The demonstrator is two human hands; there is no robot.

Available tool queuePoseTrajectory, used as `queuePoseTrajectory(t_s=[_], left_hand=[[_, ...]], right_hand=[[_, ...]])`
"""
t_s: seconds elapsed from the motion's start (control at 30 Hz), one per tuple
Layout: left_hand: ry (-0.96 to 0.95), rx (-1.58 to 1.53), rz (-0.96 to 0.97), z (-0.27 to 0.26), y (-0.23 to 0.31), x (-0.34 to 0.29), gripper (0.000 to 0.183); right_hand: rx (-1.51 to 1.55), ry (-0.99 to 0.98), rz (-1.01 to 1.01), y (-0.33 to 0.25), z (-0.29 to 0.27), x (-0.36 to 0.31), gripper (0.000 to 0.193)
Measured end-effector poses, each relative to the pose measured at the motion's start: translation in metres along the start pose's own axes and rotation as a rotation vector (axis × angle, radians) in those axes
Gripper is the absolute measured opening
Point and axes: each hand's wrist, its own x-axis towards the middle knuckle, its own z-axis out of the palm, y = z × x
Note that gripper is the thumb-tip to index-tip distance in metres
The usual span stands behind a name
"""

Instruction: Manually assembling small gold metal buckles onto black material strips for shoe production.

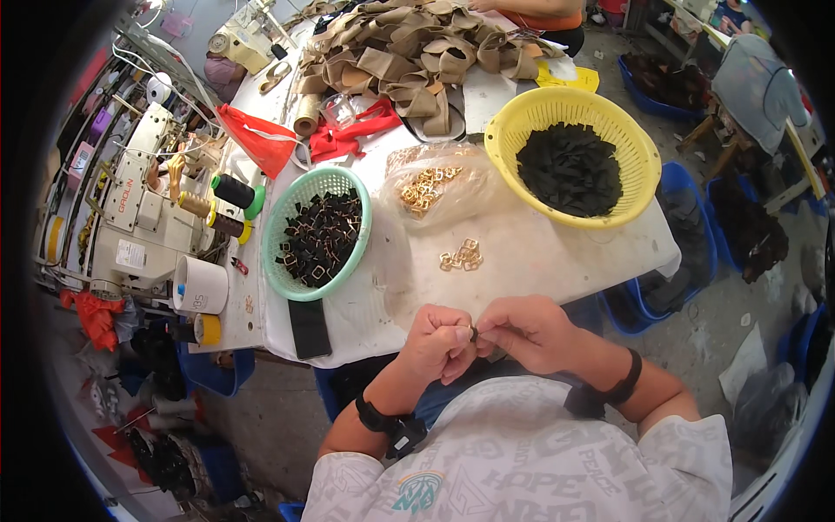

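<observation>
Pinching a small black piece (473, 333) in the head view, my left hand (438, 344) and right hand (529, 334) both clamp it where they meet, near the bench (557, 261) edge; loose gold buckles (463, 256) lie beyond them.

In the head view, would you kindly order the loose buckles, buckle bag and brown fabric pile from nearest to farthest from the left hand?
1. Loose buckles: just ahead of the left hand.
2. Buckle bag: beyond them.
3. Brown fabric pile: far end of the table.
</observation>
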Motion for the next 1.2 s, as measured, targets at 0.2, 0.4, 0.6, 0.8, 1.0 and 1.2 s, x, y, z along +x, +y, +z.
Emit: queuePoseTrajectory(t_s=[0.2,0.4,0.6,0.8,1.0,1.2], left_hand=[[0.032,0.124,-0.06,0.002,0.013,0.0,0.029],[0.023,0.128,-0.079,0.003,0.013,0.001,0.029],[-0.014,0.068,-0.017,0.001,0.005,0.0,0.03],[0.005,0.101,-0.035,0.004,0.01,0.0,0.03],[0.033,0.172,-0.045,0.006,0.012,0.001,0.029],[0.029,0.163,-0.017,0.005,0.008,0.003,0.03]], right_hand=[[-0.093,-0.065,-0.03,-0.001,-0.004,0.002,0.005],[-0.032,-0.083,0.061,-0.004,-0.006,0.002,0.007],[0.249,-0.024,0.246,-0.004,-0.002,-0.001,0.007],[0.231,-0.05,0.21,-0.001,-0.004,-0.001,0.007],[0.198,-0.078,0.205,-0.001,-0.005,0.0,0.007],[0.195,0.034,0.199,0.0,0.003,-0.002,0.006]])
